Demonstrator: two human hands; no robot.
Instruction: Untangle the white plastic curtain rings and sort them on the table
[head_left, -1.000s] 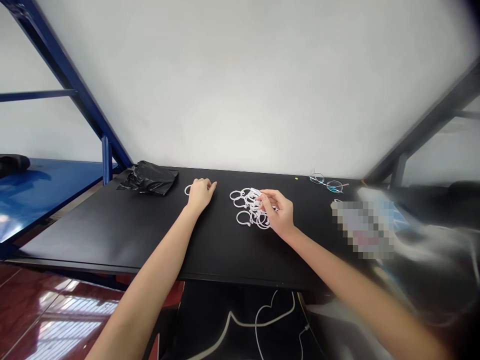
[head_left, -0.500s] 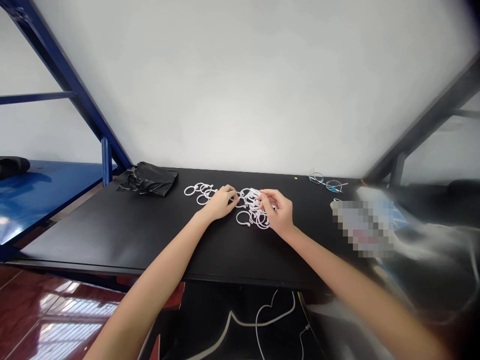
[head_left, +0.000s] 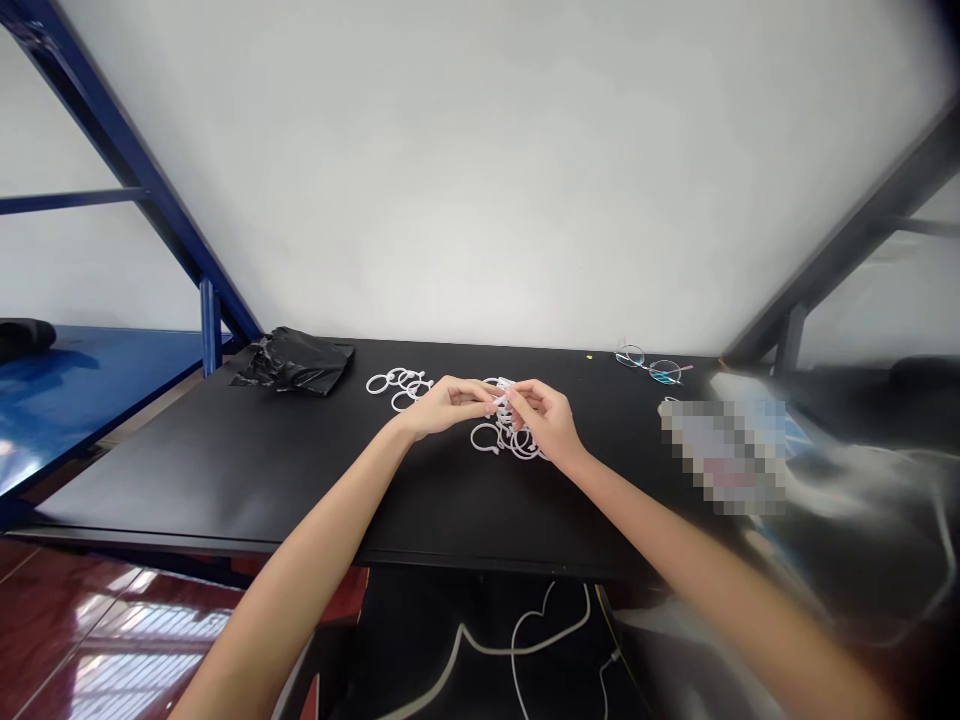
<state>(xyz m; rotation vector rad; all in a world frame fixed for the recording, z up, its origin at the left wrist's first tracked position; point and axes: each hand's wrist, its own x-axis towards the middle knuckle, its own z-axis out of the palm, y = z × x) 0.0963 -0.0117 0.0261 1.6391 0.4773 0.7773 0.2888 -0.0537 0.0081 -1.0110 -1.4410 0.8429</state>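
Note:
My left hand and my right hand meet over the black table, their fingertips almost touching. Between them is a white ring, pinched by both thumbs and fingers; it looks like a curtain ring, partly hidden by the fingers. Beneath and just in front of my right hand lies a pile of similar white rings, overlapping one another. Left of my left hand, several more white rings rest in a loose group, some of them partly covered by that hand.
A crumpled black plastic bag lies at the table's back left. Eyeglasses sit at the back right. Clear plastic packaging, partly blurred, covers the right end. White cables hang below the black table's front edge.
My left hand has moved right, from the left group of rings to my right hand. Its fingers now pinch the white ring together with the right fingers.

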